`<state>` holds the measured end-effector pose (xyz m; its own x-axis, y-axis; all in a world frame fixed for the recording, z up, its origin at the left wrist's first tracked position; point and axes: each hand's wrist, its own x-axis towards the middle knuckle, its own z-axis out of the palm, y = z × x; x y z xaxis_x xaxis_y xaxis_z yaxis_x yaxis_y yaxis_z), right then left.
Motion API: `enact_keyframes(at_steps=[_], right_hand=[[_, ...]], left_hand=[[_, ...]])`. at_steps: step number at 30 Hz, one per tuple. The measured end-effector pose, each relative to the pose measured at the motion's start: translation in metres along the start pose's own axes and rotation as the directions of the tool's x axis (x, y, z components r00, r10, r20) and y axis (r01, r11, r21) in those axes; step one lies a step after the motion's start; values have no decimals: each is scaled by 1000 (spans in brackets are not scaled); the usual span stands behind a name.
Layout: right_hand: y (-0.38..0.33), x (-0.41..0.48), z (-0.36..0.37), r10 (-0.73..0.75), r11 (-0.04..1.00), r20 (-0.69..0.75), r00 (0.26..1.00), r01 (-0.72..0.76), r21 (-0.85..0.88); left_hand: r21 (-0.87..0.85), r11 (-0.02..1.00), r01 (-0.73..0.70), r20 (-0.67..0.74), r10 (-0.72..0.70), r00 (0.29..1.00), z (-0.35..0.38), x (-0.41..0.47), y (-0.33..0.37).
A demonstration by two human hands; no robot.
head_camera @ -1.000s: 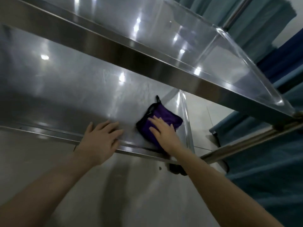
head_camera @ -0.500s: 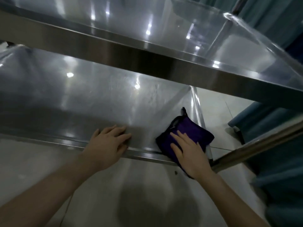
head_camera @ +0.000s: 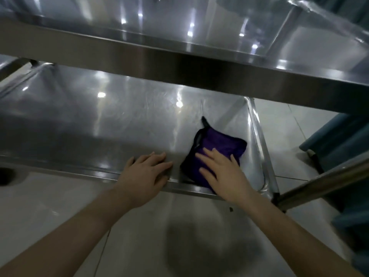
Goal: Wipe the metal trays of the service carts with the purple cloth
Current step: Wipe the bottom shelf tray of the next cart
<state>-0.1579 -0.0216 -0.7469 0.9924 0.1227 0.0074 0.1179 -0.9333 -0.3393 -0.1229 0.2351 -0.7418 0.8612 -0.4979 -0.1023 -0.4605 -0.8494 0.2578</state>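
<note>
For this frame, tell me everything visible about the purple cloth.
The cloth is purple and folded into a rough square pad. It looks soft and fuzzy like microfibre, with dark edging along its left side and a small black loop sticking out at the far corner. It lies flat on the lower tray, near the tray's right end, its near edge reaching the front rim. The right hand presses on its near half with straight, spread fingers. Nothing else touches it.
</note>
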Motion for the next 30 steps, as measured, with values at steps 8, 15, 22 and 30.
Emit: enact_keyframes(at_steps=[8, 15, 22, 30], right_hand=[[44, 58, -26, 312, 949, -84, 946, -315, -29], [-16, 115, 7, 188, 979, -46, 981, -192, -75], [7, 70, 6, 83, 989, -141, 987, -99, -112], [36, 86, -8, 571, 805, -223, 790, -593, -37]], left_hand=[[7, 1000, -4, 7, 4, 1000, 1, -1, -1], [-50, 998, -36, -26, 35, 999, -1, -3, -2], [-35, 981, -191, -98, 187, 978, -9, -23, -18], [8, 999, 37, -20, -37, 999, -9, -17, -34]])
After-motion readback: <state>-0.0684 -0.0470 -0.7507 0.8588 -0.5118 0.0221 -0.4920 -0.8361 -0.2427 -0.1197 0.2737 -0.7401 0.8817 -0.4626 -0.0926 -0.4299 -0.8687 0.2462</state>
